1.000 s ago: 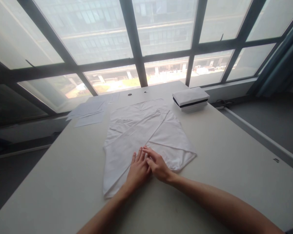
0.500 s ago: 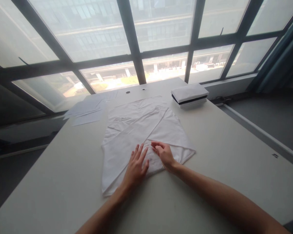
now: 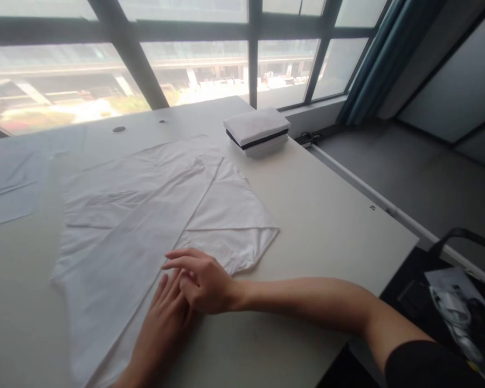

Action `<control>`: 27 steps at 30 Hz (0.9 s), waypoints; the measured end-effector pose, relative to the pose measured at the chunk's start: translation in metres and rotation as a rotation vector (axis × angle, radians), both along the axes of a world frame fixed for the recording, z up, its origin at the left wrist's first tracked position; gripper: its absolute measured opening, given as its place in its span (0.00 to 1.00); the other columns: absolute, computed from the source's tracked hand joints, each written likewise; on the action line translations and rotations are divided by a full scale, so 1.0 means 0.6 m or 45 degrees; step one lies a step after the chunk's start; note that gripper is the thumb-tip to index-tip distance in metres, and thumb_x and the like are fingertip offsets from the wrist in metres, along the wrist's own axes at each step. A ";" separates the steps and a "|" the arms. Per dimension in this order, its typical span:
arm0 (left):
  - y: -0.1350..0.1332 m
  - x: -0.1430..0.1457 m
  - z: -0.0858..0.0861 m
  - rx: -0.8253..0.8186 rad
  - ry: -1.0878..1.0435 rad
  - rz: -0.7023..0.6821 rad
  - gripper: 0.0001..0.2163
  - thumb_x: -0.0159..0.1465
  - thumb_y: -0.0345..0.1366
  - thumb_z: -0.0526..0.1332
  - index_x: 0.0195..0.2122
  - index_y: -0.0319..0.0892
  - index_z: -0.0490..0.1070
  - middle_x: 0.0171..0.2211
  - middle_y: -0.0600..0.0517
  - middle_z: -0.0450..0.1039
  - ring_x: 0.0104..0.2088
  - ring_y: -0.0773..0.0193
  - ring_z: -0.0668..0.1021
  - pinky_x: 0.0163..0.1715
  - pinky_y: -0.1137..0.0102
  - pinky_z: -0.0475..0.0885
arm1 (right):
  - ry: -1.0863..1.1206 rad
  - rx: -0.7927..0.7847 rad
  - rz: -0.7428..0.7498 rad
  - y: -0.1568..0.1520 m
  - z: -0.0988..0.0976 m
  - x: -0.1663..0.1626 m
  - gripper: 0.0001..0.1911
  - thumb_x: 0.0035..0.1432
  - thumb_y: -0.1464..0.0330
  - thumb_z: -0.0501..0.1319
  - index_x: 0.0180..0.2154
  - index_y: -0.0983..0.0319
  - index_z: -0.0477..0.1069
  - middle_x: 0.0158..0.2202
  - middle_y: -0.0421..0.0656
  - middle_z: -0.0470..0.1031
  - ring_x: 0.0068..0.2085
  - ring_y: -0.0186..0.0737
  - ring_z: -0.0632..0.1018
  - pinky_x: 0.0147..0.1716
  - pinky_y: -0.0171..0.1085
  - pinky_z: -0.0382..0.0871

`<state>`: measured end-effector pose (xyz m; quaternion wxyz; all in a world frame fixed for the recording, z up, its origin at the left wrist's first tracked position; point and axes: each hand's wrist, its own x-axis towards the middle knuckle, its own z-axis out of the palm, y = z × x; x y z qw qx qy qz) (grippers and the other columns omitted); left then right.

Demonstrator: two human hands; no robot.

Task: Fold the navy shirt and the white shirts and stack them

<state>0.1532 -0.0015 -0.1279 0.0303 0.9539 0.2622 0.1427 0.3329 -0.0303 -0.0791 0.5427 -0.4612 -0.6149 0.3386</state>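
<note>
A white shirt lies spread on the white table, with a long sleeve folded slantwise across its body. My left hand rests on the near part of the shirt, fingers stretched out and holding nothing. Over its fingers is my right hand, its upper fingers extended to the left and the others bent. Nothing shows in the right hand. It partly covers the left fingers, so their tips are only partly visible.
A neat stack of folded white cloth with a dark layer sits at the far right of the table. White sheets lie at the left. Windows stand behind; a black chair with some items is at lower right.
My view has swung right and lower. My right hand has moved from beside the left hand to over its fingers. The shirt's folds look the same.
</note>
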 end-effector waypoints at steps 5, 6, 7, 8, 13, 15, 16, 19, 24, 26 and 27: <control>-0.006 0.010 0.014 -0.020 0.064 0.034 0.25 0.72 0.37 0.46 0.70 0.45 0.51 0.68 0.44 0.58 0.69 0.52 0.57 0.67 0.52 0.51 | 0.187 -0.273 -0.092 0.025 -0.030 0.013 0.22 0.56 0.80 0.53 0.50 0.63 0.75 0.50 0.45 0.78 0.50 0.37 0.78 0.54 0.38 0.72; -0.008 0.015 0.018 -0.023 0.069 0.056 0.26 0.72 0.38 0.46 0.71 0.45 0.49 0.69 0.45 0.56 0.69 0.52 0.56 0.67 0.52 0.51 | 0.209 -0.301 -0.169 0.029 -0.032 0.019 0.22 0.56 0.79 0.53 0.50 0.63 0.75 0.49 0.45 0.78 0.50 0.37 0.79 0.53 0.38 0.72; -0.010 0.018 0.022 -0.022 0.067 0.071 0.26 0.72 0.38 0.45 0.71 0.45 0.48 0.69 0.45 0.55 0.70 0.52 0.56 0.67 0.51 0.52 | 0.212 -0.294 -0.250 0.030 -0.032 0.025 0.21 0.56 0.79 0.53 0.49 0.63 0.75 0.49 0.45 0.78 0.51 0.37 0.78 0.54 0.39 0.71; -0.011 0.020 0.024 -0.019 0.072 0.077 0.26 0.72 0.38 0.45 0.71 0.44 0.48 0.70 0.44 0.54 0.70 0.51 0.56 0.66 0.51 0.53 | 0.195 -0.255 -0.318 0.029 -0.028 0.030 0.21 0.56 0.79 0.53 0.48 0.64 0.75 0.50 0.46 0.78 0.53 0.38 0.77 0.57 0.40 0.69; 0.001 0.003 0.012 0.050 0.084 -0.054 0.24 0.71 0.40 0.45 0.66 0.38 0.58 0.61 0.39 0.68 0.65 0.45 0.65 0.64 0.46 0.57 | 0.077 -0.081 -0.240 -0.003 0.007 0.008 0.18 0.58 0.78 0.56 0.48 0.63 0.75 0.55 0.46 0.75 0.58 0.37 0.73 0.61 0.38 0.64; 0.010 -0.010 0.004 0.091 0.071 -0.174 0.23 0.70 0.40 0.47 0.63 0.38 0.63 0.53 0.40 0.75 0.61 0.45 0.69 0.64 0.47 0.57 | 0.062 -0.092 -0.120 -0.014 0.009 -0.016 0.19 0.58 0.77 0.57 0.49 0.62 0.75 0.56 0.45 0.74 0.59 0.37 0.72 0.61 0.37 0.63; 0.013 -0.015 0.000 0.102 0.085 -0.209 0.22 0.69 0.39 0.48 0.61 0.38 0.64 0.51 0.41 0.76 0.60 0.45 0.70 0.65 0.48 0.56 | 0.064 -0.101 -0.087 -0.017 0.007 -0.027 0.19 0.57 0.77 0.58 0.50 0.62 0.75 0.57 0.45 0.73 0.60 0.38 0.72 0.62 0.38 0.61; 0.019 -0.022 -0.005 0.137 0.091 -0.234 0.20 0.68 0.38 0.49 0.58 0.38 0.67 0.49 0.41 0.77 0.58 0.45 0.72 0.65 0.49 0.55 | 0.144 -0.134 -0.097 -0.014 -0.003 -0.046 0.17 0.58 0.75 0.59 0.49 0.62 0.75 0.58 0.46 0.73 0.60 0.40 0.71 0.63 0.39 0.60; 0.013 -0.009 0.003 0.162 0.039 -0.155 0.21 0.69 0.41 0.46 0.57 0.39 0.68 0.53 0.41 0.75 0.61 0.46 0.70 0.65 0.51 0.56 | 0.371 -0.235 -0.179 -0.009 -0.009 -0.030 0.18 0.58 0.74 0.59 0.49 0.61 0.76 0.57 0.44 0.73 0.58 0.39 0.73 0.58 0.38 0.68; 0.008 0.002 0.009 0.144 0.073 -0.082 0.23 0.70 0.41 0.45 0.61 0.38 0.65 0.58 0.39 0.71 0.64 0.47 0.67 0.65 0.52 0.56 | 0.417 -0.264 -0.189 -0.011 -0.011 -0.015 0.17 0.59 0.73 0.58 0.50 0.61 0.76 0.58 0.44 0.72 0.58 0.39 0.73 0.57 0.37 0.70; 0.004 0.007 0.011 0.134 0.080 -0.053 0.23 0.71 0.41 0.44 0.63 0.38 0.62 0.60 0.40 0.69 0.66 0.47 0.65 0.65 0.52 0.56 | 0.420 -0.269 -0.193 -0.012 -0.014 -0.007 0.16 0.60 0.73 0.58 0.49 0.61 0.76 0.58 0.45 0.73 0.59 0.39 0.73 0.57 0.37 0.69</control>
